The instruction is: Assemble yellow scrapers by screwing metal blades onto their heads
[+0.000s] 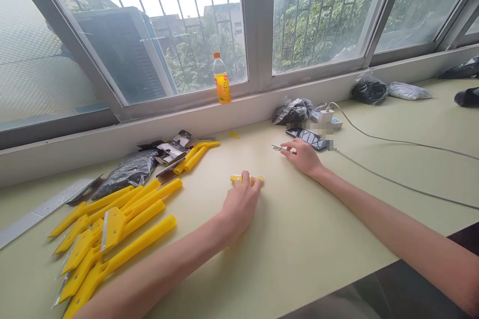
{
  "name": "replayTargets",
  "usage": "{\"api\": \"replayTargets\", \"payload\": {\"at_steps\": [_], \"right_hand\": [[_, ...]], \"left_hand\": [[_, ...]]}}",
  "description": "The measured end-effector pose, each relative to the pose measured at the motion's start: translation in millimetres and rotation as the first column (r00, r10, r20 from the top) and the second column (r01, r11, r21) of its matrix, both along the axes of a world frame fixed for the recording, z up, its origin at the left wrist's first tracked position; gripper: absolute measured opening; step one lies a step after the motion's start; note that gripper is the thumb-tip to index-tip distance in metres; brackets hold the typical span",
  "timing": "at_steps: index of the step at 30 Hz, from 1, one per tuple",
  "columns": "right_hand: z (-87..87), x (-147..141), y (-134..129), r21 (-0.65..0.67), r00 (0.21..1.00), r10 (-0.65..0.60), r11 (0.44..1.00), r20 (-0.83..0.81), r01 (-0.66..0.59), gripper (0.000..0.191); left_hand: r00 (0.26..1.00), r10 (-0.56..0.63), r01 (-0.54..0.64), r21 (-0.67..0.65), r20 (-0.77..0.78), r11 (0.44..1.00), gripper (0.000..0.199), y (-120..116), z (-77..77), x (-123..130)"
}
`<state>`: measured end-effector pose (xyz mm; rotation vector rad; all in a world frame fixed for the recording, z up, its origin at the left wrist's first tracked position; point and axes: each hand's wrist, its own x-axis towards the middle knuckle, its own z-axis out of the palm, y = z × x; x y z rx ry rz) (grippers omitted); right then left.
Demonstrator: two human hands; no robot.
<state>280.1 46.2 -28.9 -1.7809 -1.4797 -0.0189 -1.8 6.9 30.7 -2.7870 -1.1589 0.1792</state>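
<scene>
A yellow scraper head (235, 178) with a metal blade edge lies crosswise on the table under my left hand (242, 204). The fingers of that hand are bent over it and grip it, hiding its middle. Further right, my right hand (302, 155) reaches to a little cluster of thin metal pieces (277, 148), which look like screws. Its fingertips are pinched together at the cluster's edge; exactly what is between them is too small to make out. Several yellow scrapers with long handles (144, 217) lie piled to the left of my left hand, blades pointing left.
Yellow handles (196, 157), dark packets (174, 149) and a black plastic bag (129, 172) lie at the back left. A phone (307, 138) lies beyond my right hand, near a charger (325, 115) and cable (392, 187). An orange drink bottle (222, 82) stands on the windowsill.
</scene>
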Motion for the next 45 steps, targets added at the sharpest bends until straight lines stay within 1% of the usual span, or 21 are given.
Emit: {"api": "replayTargets", "payload": {"at_steps": [2, 4, 5, 6, 7, 8, 10, 11, 13, 14, 15, 16, 17, 19, 21, 24, 26, 31, 34, 39, 45], "right_hand": [[-0.8, 2, 6, -0.002, 1.000, 0.001, 1.000, 0.017, -0.001, 0.024], [-0.8, 3, 12, -0.006, 1.000, 0.002, 1.000, 0.031, -0.002, 0.022], [-0.7, 4, 14, -0.009, 0.999, 0.006, 1.000, 0.036, -0.006, 0.022], [-0.5, 5, 16, -0.012, 0.999, 0.013, 1.000, 0.042, -0.013, 0.022], [-0.4, 6, 17, -0.015, 0.999, 0.022, 1.000, 0.050, -0.022, 0.022], [-0.3, 6, 18, -0.019, 0.998, 0.033, 0.999, 0.059, -0.032, 0.021], [0.0, 6, 18, -0.030, 0.995, 0.051, 0.998, 0.085, -0.048, 0.020], [0.1, 6, 18, -0.036, 0.993, 0.057, 0.998, 0.100, -0.054, 0.019], [0.5, 6, 17, -0.049, 0.989, 0.066, 0.997, 0.129, -0.060, 0.019], [0.8, 6, 17, -0.055, 0.988, 0.068, 0.997, 0.142, -0.060, 0.019], [1.2, 5, 17, -0.061, 0.986, 0.068, 0.996, 0.153, -0.059, 0.020], [1.6, 5, 17, -0.066, 0.984, 0.068, 0.996, 0.164, -0.058, 0.021], [2.1, 4, 18, -0.070, 0.983, 0.067, 0.996, 0.172, -0.055, 0.022], [2.8, 3, 19, -0.078, 0.981, 0.063, 0.996, 0.185, -0.050, 0.023], [3.2, 2, 19, -0.084, 0.980, 0.060, 0.995, 0.192, -0.045, 0.024], [3.5, 3, 20, -0.090, 0.980, 0.055, 0.995, 0.194, -0.038, 0.024], [3.7, 4, 19, -0.094, 0.980, 0.057, 0.995, 0.189, -0.039, 0.024], [4.2, 11, 13, -0.112, 0.980, 0.112, 0.989, 0.164, -0.094, 0.023], [3.8, 15, 10, -0.106, 0.982, 0.112, 0.990, 0.150, -0.097, 0.024], [5.0, 19, 10, -0.101, 0.989, 0.079, 0.993, 0.127, -0.067, 0.022], [8.7, 22, 5, -0.140, 0.984, 0.126, 0.984, 0.129, -0.108, 0.023]], "left_hand": [[0.997, 0.038, -0.035, -0.053, 0.068, 0.998, 0.058, 4, 4.5, -5], [0.973, 0.098, -0.062, -0.172, 0.209, 0.983, 0.043, 13, 10.2, -14], [0.944, 0.130, -0.051, -0.255, 0.304, 0.965, 0.036, 18, 12.9, -19], [0.895, 0.171, -0.025, -0.337, 0.412, 0.941, 0.032, 24, 14.9, -25], [0.828, 0.219, 0.018, -0.415, 0.517, 0.909, 0.028, 30, 15.7, -30], [0.748, 0.269, 0.085, -0.490, 0.607, 0.868, 0.025, 36, 15.0, -34], [0.568, 0.391, 0.235, -0.598, 0.724, 0.766, 0.023, 46, 8.6, -37], [0.471, 0.451, 0.306, -0.620, 0.758, 0.722, 0.024, 51, 3.3, -37], [0.276, 0.559, 0.423, -0.621, 0.782, 0.660, 0.027, 57, -9.3, -33], [0.196, 0.605, 0.473, -0.615, 0.772, 0.631, 0.030, 59, -15.2, -32], [0.134, 0.643, 0.510, -0.609, 0.754, 0.608, 0.032, 61, -20.1, -30], [0.091, 0.673, 0.537, -0.606, 0.734, 0.587, 0.035, 61, -23.7, -29], [0.065, 0.697, 0.557, -0.605, 0.714, 0.569, 0.037, 62, -25.9, -29], [0.045, 0.731, 0.576, -0.616, 0.681, 0.537, 0.039, 61, -26.2, -30], [0.046, 0.763, 0.581, -0.639, 0.644, 0.505, 0.040, 58, -23.3, -32], [0.065, 0.804, 0.569, -0.683, 0.591, 0.457, 0.041, 54, -19.8, -37], [0.084, 0.810, 0.577, -0.691, 0.581, 0.436, 0.041, 52, -21.0, -42], [0.126, 0.762, 0.631, -0.644, 0.635, 0.433, 0.037, 47, -30.1, -53], [0.146, 0.755, 0.637, -0.645, 0.639, 0.423, 0.033, 45, -31.4, -55], [0.128, 0.763, 0.640, -0.640, 0.633, 0.424, 0.034, 43, -28.0, -52], [0.124, 0.757, 0.640, -0.634, 0.642, 0.433, 0.036, 43, -28.3, -51]]}}
